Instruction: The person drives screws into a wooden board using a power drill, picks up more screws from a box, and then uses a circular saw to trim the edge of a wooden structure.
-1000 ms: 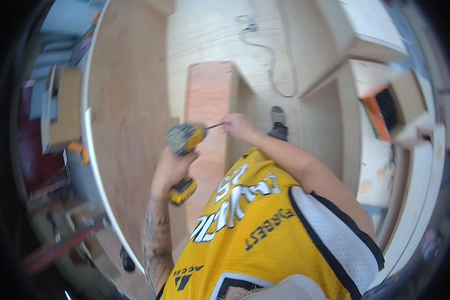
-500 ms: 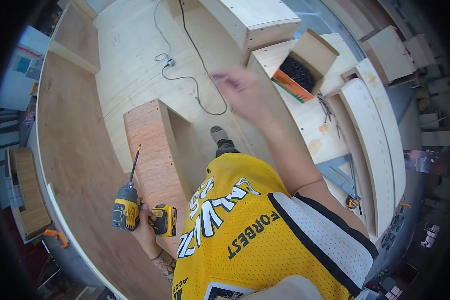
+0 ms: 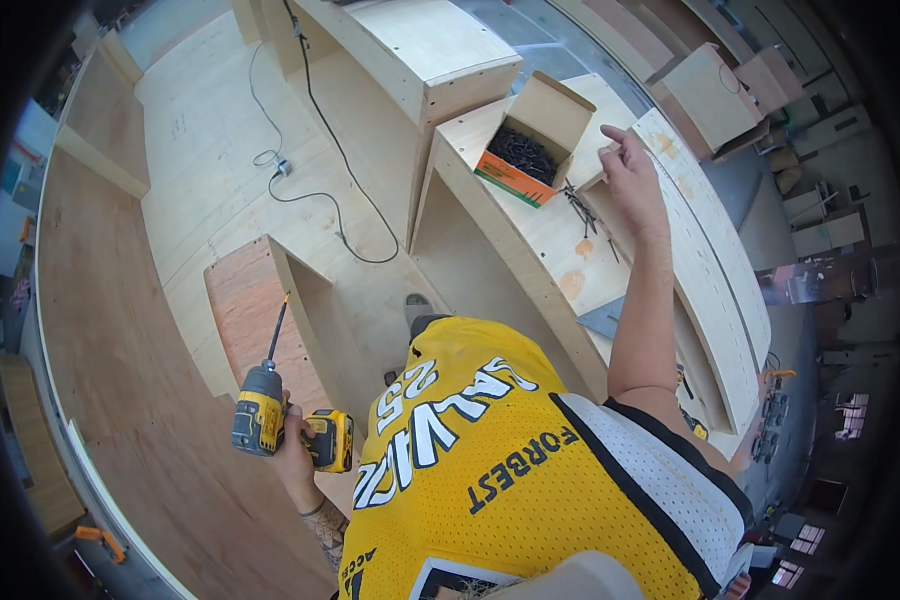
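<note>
My left hand [image 3: 293,450] is wrapped round the grip of a yellow and black cordless drill [image 3: 260,410], whose long bit points up and away over a reddish wooden panel [image 3: 255,310]. On the other side, my right hand [image 3: 630,170] is raised above the plywood bench, just right of an open orange box of dark screws [image 3: 525,152]. Its fingers are apart and nothing shows between them. Some loose screws [image 3: 580,208] lie on the wood between the box and my right forearm.
A dark cable [image 3: 340,150] runs over the plywood floor, with a thinner cord and connector [image 3: 283,168] beside it. A blue-grey triangular square [image 3: 602,318] lies partly under my right forearm. Tall plywood side walls [image 3: 100,300] curve along the left.
My right hand has moved from over the floor to the right, past the screw box. The view has shifted, so the box and bench appear further left. The drill stays in my left hand.
</note>
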The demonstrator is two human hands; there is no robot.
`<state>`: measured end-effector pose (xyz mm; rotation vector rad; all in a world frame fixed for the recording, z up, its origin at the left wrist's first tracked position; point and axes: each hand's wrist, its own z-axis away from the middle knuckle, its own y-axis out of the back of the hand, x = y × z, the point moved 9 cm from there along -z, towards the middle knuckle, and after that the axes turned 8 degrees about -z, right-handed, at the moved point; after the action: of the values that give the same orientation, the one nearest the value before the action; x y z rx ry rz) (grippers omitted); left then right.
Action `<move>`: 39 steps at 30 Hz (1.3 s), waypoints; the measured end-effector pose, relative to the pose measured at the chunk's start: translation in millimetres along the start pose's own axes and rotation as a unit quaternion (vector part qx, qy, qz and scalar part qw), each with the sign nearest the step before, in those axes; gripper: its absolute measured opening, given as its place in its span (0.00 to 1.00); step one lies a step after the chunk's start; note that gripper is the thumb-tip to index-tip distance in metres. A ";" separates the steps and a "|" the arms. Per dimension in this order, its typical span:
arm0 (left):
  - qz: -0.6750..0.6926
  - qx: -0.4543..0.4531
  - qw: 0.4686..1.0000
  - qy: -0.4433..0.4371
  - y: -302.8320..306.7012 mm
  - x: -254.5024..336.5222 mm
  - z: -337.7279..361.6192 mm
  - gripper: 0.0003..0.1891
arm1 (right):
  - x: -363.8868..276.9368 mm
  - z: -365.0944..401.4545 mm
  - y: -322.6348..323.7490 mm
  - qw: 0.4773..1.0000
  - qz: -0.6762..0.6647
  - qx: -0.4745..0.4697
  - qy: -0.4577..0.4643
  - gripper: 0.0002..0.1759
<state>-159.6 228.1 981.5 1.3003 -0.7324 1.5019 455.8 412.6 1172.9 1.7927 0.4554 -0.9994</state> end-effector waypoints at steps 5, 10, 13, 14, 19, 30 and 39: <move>-0.007 -0.016 1.000 -0.005 -12.8 21.0 -2.2 0.18 | -12.5 14.3 3.3 0.972 -0.206 -0.071 -0.092 0.27; -0.023 -0.042 0.999 -0.014 -44.8 47.6 -13.4 0.18 | -9.5 17.6 1.1 0.977 -0.100 -0.169 -0.085 0.22; -0.046 -0.065 0.997 -0.018 -89.2 46.2 -44.8 0.18 | 36.4 2.5 -11.0 0.969 -0.070 -0.193 -0.138 0.19; -0.056 -0.076 0.995 -0.019 -97.5 48.3 -49.9 0.18 | 42.1 4.4 -9.9 0.968 -0.075 -0.187 -0.147 0.19; -0.065 -0.110 0.991 -0.045 -124.0 91.8 -60.2 0.17 | 44.5 26.9 -9.5 0.953 -0.034 -0.223 -0.203 0.16; -0.150 -0.197 0.968 -0.036 -168.9 132.3 -67.3 0.17 | 16.6 21.7 -0.5 0.920 -0.306 -0.177 -0.169 0.16; -0.052 -0.190 0.976 -0.087 -192.5 182.4 -88.8 0.18 | -27.9 -10.9 -57.3 0.973 -0.001 -0.228 -0.022 0.17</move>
<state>-3.6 424.5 1105.2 1.1641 -0.9954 1.1056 404.6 450.9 1163.8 1.3554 0.6051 -0.8502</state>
